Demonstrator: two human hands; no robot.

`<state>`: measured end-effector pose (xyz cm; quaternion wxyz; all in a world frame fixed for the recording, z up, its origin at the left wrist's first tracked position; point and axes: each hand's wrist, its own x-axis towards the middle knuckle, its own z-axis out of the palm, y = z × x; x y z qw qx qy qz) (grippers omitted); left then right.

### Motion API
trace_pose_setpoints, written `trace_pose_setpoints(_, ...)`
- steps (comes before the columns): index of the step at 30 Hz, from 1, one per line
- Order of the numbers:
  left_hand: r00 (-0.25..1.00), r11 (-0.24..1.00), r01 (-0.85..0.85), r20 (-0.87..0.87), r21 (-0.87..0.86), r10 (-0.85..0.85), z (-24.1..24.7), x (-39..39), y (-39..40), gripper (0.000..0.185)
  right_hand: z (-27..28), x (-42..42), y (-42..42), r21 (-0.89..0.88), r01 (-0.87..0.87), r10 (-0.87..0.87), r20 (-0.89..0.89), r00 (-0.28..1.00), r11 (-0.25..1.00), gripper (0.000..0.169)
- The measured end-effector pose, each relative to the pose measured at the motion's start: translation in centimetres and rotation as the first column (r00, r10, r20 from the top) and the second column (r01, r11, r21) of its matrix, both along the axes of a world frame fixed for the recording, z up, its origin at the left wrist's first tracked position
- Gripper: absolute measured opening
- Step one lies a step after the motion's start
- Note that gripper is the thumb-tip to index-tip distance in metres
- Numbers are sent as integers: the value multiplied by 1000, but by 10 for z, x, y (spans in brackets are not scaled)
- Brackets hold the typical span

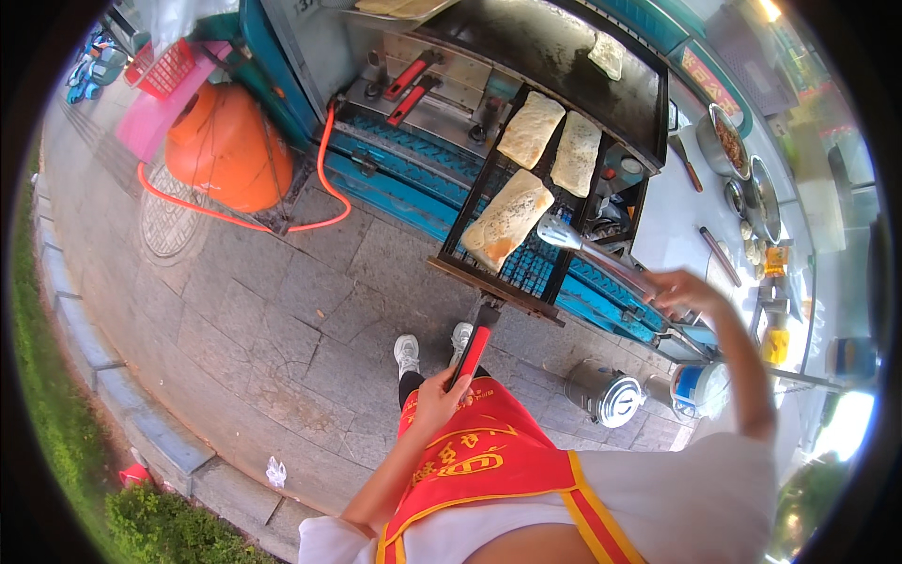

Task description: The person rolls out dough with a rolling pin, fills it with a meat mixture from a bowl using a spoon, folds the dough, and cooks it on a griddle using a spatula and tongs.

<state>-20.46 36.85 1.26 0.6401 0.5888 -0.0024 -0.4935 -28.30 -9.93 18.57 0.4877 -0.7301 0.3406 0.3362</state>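
My left hand [451,398] grips the red and black handle [476,345] of a pulled-out grill drawer [542,282] with a wire-mesh bottom. Three flatbreads lie on the mesh: a browned one [509,217] nearest me, a pale one [532,129] at the far left, and a speckled one [578,154] at the far right. In my right hand [683,292] is a pair of metal tongs [599,248]. The tips of the tongs are just right of the nearest flatbread; whether they touch it I cannot tell.
Above the drawer is a dark griddle [521,42] with another flatbread [607,56]. On the right, a white worktop [669,225] holds metal bowls [726,141] and a rolling pin [720,256]. An orange gas cylinder [232,148] with an orange hose [331,176] stands left. A lidded metal pot [602,393] sits on the pavement.
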Motion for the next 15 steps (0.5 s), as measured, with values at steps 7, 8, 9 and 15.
trace_pose_setpoints(7,1000,999,9,-17,47,-8,1,1,5,30,-129,23,41,576,418,-464,-75,883,703,57)
trace_pose_setpoints(8,999,998,22,-26,57,-21,4,3,4,31,-134,39,44,593,401,-470,-43,881,698,60)
trace_pose_setpoints(9,999,997,38,-35,62,-36,7,5,4,33,-138,48,43,612,382,-458,-35,888,693,62)
trace_pose_setpoints(15,998,996,42,-56,77,-38,12,6,3,35,-120,61,49,540,315,-411,63,910,781,66)
